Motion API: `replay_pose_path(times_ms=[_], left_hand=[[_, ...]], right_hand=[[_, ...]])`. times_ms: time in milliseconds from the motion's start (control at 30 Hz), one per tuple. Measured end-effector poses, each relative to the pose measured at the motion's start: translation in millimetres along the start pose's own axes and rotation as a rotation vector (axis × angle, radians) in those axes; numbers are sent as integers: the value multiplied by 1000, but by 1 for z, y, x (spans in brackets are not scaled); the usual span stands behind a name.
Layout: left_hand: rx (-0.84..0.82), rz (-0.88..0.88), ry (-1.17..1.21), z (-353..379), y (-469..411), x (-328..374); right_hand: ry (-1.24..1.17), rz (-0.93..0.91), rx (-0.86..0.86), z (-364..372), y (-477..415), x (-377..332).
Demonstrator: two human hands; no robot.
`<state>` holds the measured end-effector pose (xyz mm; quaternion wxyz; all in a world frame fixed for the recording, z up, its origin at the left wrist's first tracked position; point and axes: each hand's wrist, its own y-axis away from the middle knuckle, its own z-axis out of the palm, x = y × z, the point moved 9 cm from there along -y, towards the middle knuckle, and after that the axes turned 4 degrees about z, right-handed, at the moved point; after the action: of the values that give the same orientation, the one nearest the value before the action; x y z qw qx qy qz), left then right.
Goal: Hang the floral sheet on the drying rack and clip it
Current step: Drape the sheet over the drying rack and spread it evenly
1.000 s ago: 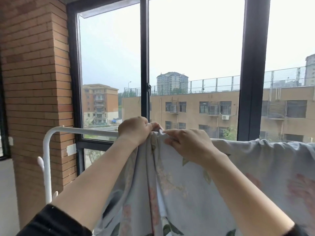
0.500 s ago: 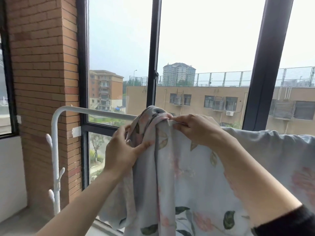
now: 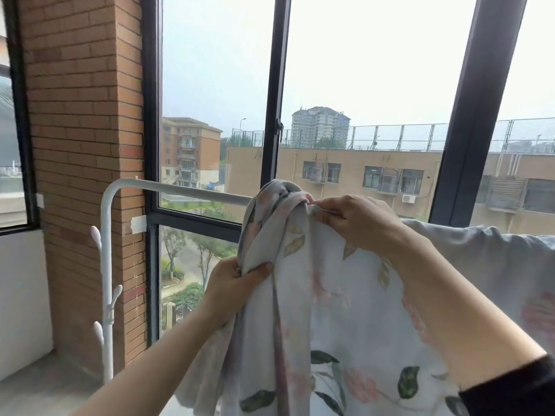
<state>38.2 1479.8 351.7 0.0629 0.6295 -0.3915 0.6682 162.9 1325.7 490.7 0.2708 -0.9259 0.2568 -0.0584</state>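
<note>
The floral sheet (image 3: 354, 310), pale grey-blue with pink flowers and green leaves, hangs over the white drying rack's top bar (image 3: 180, 189). Its left end is bunched into a thick fold over the bar. My right hand (image 3: 354, 220) pinches the sheet's top edge at the bar, just right of the bunch. My left hand (image 3: 231, 289) grips the hanging bunched fabric lower down, on the left side. The bar is bare to the left of the sheet. No clip is visible.
The rack's left upright (image 3: 106, 280) carries small white pegs. A brick pillar (image 3: 87, 145) stands behind it at the left. Tall dark-framed windows (image 3: 276, 115) are directly behind the rack, with buildings outside.
My left hand dropped from the top bar to grip the bunched fabric below. The right hand stays at the top edge. The view shifted left and down a little.
</note>
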Motion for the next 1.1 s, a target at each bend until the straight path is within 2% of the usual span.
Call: replay_pose_path(times_ms=[233, 333, 433, 533, 633, 700, 800, 900, 1000, 1100], left_hand=[[60, 389, -196, -17, -46, 125], [47, 532, -341, 2, -68, 164], [48, 577, -499, 28, -101, 178], [-46, 522, -687, 59, -133, 171], [-293, 245, -894, 86, -151, 130], [-411, 87, -942, 93, -151, 105], [-364, 119, -949, 92, -154, 103], [-284, 198, -941, 83, -158, 110], [-244, 240, -869, 75, -161, 109], [-202, 273, -802, 70, -158, 113]], right_hand=[[-23, 65, -25, -15, 20, 24], [-57, 187, -38, -19, 21, 46], [-55, 318, -62, -24, 24, 77], [-61, 396, -119, -21, 25, 99], [-41, 488, -142, -17, 24, 117], [-21, 522, -114, -20, 27, 120], [-28, 466, 11, -32, 35, 108], [-132, 272, 147, -45, 38, 72], [-240, 106, 102, -37, 28, 31], [-196, 60, 37, -15, 14, 2]])
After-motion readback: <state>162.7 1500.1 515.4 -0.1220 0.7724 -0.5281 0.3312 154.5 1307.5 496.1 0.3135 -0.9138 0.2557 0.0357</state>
